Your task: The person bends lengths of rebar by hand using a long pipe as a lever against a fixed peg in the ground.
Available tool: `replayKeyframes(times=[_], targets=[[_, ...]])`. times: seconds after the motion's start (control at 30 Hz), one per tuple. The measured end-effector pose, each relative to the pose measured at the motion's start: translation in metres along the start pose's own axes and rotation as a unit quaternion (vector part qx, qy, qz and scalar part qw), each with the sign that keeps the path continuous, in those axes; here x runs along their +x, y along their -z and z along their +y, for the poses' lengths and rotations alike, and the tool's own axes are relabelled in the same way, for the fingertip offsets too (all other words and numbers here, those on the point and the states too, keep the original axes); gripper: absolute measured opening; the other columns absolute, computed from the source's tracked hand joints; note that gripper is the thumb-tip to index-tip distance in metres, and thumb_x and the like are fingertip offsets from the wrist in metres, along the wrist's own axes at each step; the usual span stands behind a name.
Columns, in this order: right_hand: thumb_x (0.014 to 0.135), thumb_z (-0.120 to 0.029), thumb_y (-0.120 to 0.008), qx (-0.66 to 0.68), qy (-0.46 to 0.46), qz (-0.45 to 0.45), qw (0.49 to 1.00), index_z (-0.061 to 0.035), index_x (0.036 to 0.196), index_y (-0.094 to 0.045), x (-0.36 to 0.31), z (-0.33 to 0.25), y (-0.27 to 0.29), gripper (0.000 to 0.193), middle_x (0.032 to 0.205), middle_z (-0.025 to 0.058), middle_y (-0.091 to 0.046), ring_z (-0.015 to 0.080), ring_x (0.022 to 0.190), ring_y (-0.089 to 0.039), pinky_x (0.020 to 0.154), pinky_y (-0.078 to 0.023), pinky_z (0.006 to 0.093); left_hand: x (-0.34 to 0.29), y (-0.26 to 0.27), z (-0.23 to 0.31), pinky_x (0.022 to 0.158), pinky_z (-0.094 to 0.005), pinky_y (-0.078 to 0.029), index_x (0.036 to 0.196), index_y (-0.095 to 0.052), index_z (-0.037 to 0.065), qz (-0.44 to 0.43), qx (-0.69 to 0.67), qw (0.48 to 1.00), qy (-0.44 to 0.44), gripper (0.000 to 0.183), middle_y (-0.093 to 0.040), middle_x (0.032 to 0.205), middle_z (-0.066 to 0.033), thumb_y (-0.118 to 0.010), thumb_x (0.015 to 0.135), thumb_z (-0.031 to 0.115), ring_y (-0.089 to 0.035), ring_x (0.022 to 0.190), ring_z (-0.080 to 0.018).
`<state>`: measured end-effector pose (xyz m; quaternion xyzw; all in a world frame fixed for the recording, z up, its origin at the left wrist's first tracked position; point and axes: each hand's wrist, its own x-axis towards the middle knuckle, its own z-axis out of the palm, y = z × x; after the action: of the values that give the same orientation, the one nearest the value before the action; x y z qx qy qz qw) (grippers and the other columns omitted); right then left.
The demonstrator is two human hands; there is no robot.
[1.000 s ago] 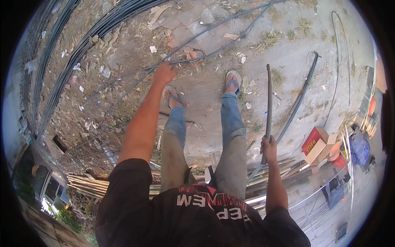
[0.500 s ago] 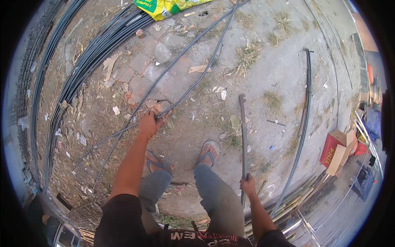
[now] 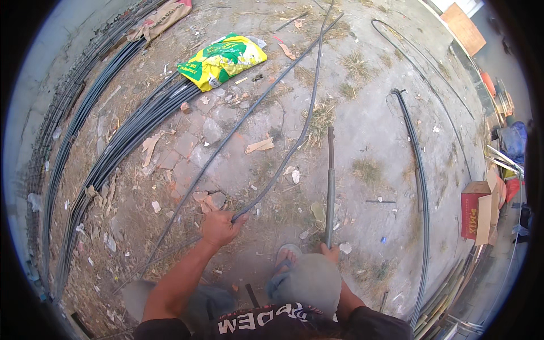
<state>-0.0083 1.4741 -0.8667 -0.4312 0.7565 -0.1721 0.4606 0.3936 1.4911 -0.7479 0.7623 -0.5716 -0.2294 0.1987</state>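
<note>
My left hand (image 3: 222,228) is closed round a dark ribbed steel rebar (image 3: 281,161), which bends from the far ground down to my fist. Its tail passes behind my hand toward the lower left. A second, straighter rebar (image 3: 226,139) lies to the left and crosses that tail. In my right hand (image 3: 330,252) is the near part of a long grey rebar bending bar (image 3: 330,195), pointing away from me. My right knee partly hides that hand. Below the left fist, a broken brick piece (image 3: 214,202) lies in the dirt.
Thick rebar bundles (image 3: 122,133) curve along the left, one end under a yellow-green sack (image 3: 224,59). At right lie several bent rebars (image 3: 416,156) and an open red cardboard box (image 3: 476,209). Bamboo poles (image 3: 450,289) lie at lower right. Dry grass tufts dot the ground.
My body is lower, with knees bent, and the view takes in more far ground. My left hand now grips the rebar firmly. The bending bar remains in my right hand, now nearer my knee.
</note>
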Motion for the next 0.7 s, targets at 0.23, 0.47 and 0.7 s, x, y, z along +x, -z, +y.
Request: replayKeyframes(times=[0.23, 0.47, 0.7], targets=[[0.085, -0.019, -0.064, 0.189, 0.064, 0.046, 0.979, -0.0062, 0.064, -0.054, 0.000, -0.045, 0.019, 0.026, 0.050, -0.0003, -0.047, 0.0092, 0.040, -0.043, 0.038, -0.034, 0.0283, -0.033, -0.042, 0.022, 0.051, -0.0475, -0.047, 0.063, -0.064, 0.004, -0.015, -0.027, 0.999, -0.019, 0.056, -0.059, 0.059, -0.0201, -0.060, 0.086, 0.055, -0.060, 0.056, -0.0380], [0.082, -0.018, -0.066, 0.018, 0.077, 0.126, 0.989, -0.0010, 0.068, -0.055, -0.024, -0.048, 0.088, 0.024, 0.053, 0.0002, -0.047, 0.0105, 0.047, -0.044, 0.045, -0.036, 0.0318, -0.005, -0.013, 0.006, 0.051, -0.0462, -0.047, 0.059, -0.065, 0.001, -0.024, -0.032, 0.999, 0.019, 0.064, -0.056, 0.053, -0.0217, -0.059, 0.086, 0.058, -0.060, 0.052, -0.0388], [0.081, -0.017, -0.066, -0.141, 0.176, 0.082, 0.971, -0.0006, 0.081, -0.060, -0.053, -0.068, 0.110, 0.018, 0.056, -0.0021, -0.046, 0.0092, 0.051, -0.042, 0.047, -0.034, 0.0304, -0.012, 0.024, 0.013, 0.048, -0.0442, -0.044, 0.059, -0.063, -0.002, -0.019, -0.071, 0.997, 0.022, 0.065, -0.050, 0.047, -0.0195, -0.059, 0.088, 0.057, -0.055, 0.046, -0.0379]])
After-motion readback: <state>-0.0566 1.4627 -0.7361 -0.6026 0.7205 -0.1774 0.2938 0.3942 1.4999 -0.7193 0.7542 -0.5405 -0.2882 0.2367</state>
